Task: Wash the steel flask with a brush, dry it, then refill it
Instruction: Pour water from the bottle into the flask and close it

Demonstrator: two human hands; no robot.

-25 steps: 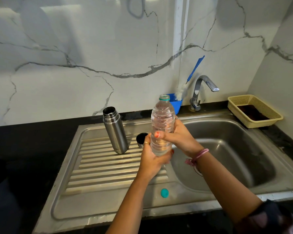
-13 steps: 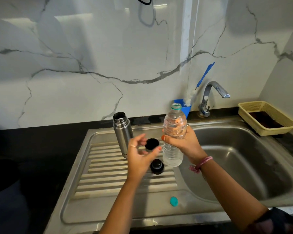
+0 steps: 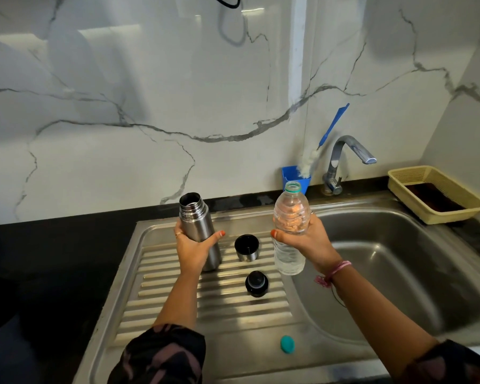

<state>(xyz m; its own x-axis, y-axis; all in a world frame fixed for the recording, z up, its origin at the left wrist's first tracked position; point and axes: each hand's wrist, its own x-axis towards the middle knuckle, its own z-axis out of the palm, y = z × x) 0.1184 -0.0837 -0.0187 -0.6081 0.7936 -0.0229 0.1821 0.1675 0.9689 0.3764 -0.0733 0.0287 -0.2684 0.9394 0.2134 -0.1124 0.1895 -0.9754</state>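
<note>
Steel flask (image 3: pixel 198 228) upright, open mouth up, gripped by left hand (image 3: pixel 193 249), right hand (image 3: pixel 306 239) clutching upright water bottle (image 3: pixel 290 231)

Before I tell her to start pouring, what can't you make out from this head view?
- Inside of the steel flask: its mouth shows only dark, so wet or dry is unknown.
- Flask base: hidden behind the left hand.
- Middle of the water bottle: covered by the right hand.
- Contents of the yellow basket: just a dark patch.
</note>
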